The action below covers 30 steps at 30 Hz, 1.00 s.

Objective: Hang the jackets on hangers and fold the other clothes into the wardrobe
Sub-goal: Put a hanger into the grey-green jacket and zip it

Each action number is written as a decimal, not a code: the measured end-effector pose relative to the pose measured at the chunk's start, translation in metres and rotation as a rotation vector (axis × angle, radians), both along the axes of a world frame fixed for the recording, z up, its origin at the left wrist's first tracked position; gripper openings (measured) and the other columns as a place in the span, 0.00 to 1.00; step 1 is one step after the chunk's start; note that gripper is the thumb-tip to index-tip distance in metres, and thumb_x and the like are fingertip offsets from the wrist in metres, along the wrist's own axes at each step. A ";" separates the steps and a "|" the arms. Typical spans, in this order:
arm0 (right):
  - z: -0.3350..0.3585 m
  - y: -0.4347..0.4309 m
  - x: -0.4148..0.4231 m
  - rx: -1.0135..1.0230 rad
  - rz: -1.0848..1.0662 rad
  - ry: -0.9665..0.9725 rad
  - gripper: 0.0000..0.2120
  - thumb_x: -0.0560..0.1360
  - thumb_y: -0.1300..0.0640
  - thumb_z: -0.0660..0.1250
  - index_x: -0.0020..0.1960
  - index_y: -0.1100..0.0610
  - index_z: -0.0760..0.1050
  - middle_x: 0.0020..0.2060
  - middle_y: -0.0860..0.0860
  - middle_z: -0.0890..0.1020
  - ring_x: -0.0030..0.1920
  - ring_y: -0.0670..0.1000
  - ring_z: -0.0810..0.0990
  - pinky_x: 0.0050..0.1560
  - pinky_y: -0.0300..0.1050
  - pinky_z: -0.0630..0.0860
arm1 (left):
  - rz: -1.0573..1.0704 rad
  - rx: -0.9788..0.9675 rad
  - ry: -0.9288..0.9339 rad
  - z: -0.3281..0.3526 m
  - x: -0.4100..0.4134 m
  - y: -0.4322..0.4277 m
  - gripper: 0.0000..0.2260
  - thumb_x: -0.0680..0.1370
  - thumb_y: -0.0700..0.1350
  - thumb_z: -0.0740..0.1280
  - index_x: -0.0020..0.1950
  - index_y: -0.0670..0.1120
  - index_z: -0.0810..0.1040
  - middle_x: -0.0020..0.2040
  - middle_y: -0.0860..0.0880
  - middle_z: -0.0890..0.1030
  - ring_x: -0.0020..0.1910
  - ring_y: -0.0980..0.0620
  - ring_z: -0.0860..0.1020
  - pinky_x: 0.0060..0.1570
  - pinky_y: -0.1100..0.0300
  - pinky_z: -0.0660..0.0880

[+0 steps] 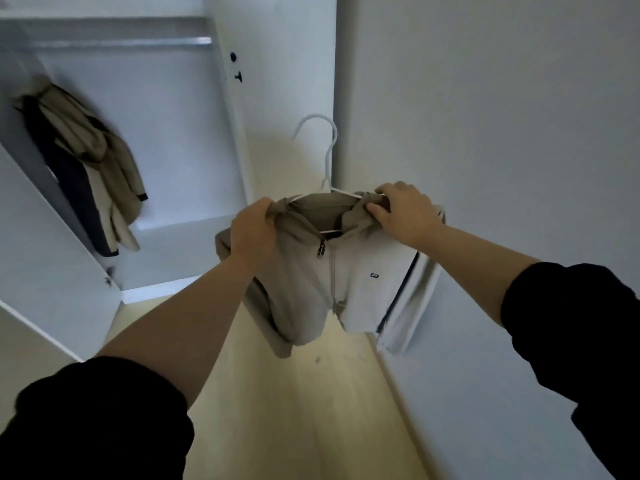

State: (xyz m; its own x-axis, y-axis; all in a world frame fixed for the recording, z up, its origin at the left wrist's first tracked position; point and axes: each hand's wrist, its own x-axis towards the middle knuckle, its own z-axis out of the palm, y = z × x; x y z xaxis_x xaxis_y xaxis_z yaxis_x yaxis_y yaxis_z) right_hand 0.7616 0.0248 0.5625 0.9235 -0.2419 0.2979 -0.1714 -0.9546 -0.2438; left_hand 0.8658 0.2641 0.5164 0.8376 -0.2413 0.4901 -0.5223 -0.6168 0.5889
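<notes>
A beige zip jacket hangs on a white hanger held up in front of me, its hook pointing up and free. My left hand grips the jacket's left shoulder and my right hand grips its right shoulder and collar. The zip is closed partway and a small dark logo shows on the chest. The open wardrobe stands to the left, with a metal rail across its top.
A tan and dark jacket hangs at the left end of the rail. The wardrobe door stands open at the left. A white wall runs close on the right. Pale floor lies below.
</notes>
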 end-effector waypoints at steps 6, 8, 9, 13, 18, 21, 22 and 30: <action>0.047 0.068 0.060 -0.035 0.025 0.130 0.14 0.82 0.47 0.55 0.46 0.57 0.68 0.47 0.57 0.79 0.44 0.57 0.74 0.43 0.47 0.66 | 0.097 -0.043 0.036 0.045 0.043 0.079 0.10 0.81 0.37 0.57 0.45 0.37 0.77 0.42 0.42 0.79 0.41 0.50 0.72 0.43 0.60 0.66; 0.051 0.100 0.085 0.038 0.069 0.107 0.14 0.82 0.49 0.57 0.43 0.58 0.68 0.42 0.56 0.77 0.41 0.55 0.72 0.40 0.46 0.65 | 0.098 -0.030 0.045 0.050 0.065 0.115 0.10 0.80 0.36 0.58 0.44 0.37 0.77 0.41 0.42 0.79 0.41 0.50 0.72 0.42 0.58 0.67; 0.050 0.117 0.098 0.061 0.081 0.086 0.15 0.81 0.49 0.58 0.41 0.58 0.68 0.39 0.54 0.76 0.40 0.54 0.72 0.40 0.45 0.64 | 0.081 -0.014 0.053 0.051 0.076 0.135 0.09 0.79 0.36 0.59 0.42 0.38 0.77 0.41 0.40 0.79 0.40 0.49 0.72 0.42 0.57 0.67; 0.047 0.185 0.156 0.121 0.069 0.011 0.15 0.80 0.49 0.60 0.39 0.57 0.70 0.36 0.51 0.74 0.42 0.55 0.74 0.41 0.45 0.65 | 0.022 0.091 0.102 0.055 0.128 0.219 0.10 0.80 0.41 0.62 0.39 0.42 0.73 0.36 0.45 0.76 0.39 0.50 0.72 0.40 0.57 0.65; 0.050 0.261 0.240 0.178 0.096 -0.009 0.14 0.78 0.49 0.63 0.42 0.58 0.74 0.39 0.53 0.77 0.44 0.57 0.77 0.46 0.48 0.71 | 0.137 0.196 0.203 0.051 0.195 0.307 0.12 0.81 0.47 0.61 0.52 0.38 0.77 0.46 0.43 0.79 0.47 0.44 0.76 0.46 0.53 0.71; 0.054 0.299 0.285 0.196 0.147 0.024 0.15 0.77 0.47 0.65 0.43 0.60 0.76 0.39 0.54 0.78 0.43 0.55 0.76 0.45 0.47 0.72 | 0.263 0.132 0.185 0.047 0.226 0.341 0.13 0.81 0.43 0.60 0.49 0.36 0.79 0.46 0.39 0.80 0.47 0.41 0.76 0.45 0.53 0.70; 0.056 0.308 0.300 0.175 0.167 0.051 0.17 0.77 0.46 0.65 0.44 0.61 0.77 0.39 0.54 0.78 0.43 0.55 0.76 0.45 0.47 0.73 | 0.297 0.081 0.172 0.045 0.237 0.350 0.12 0.81 0.42 0.60 0.45 0.36 0.78 0.45 0.39 0.80 0.45 0.42 0.76 0.41 0.55 0.67; 0.046 0.329 0.431 0.103 0.324 0.429 0.24 0.78 0.42 0.61 0.30 0.55 0.73 0.29 0.52 0.74 0.34 0.50 0.74 0.35 0.44 0.66 | 0.358 0.015 0.245 0.025 0.350 0.386 0.11 0.81 0.40 0.60 0.47 0.37 0.81 0.47 0.38 0.80 0.46 0.44 0.75 0.40 0.60 0.62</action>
State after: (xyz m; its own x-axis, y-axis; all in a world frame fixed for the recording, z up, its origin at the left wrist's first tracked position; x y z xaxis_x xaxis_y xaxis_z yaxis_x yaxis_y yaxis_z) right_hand 1.1927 0.3533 0.6089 0.9890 0.0676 -0.1319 0.0233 -0.9499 -0.3117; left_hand 1.2155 0.6496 0.5414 0.9609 0.0797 0.2651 -0.1200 -0.7431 0.6583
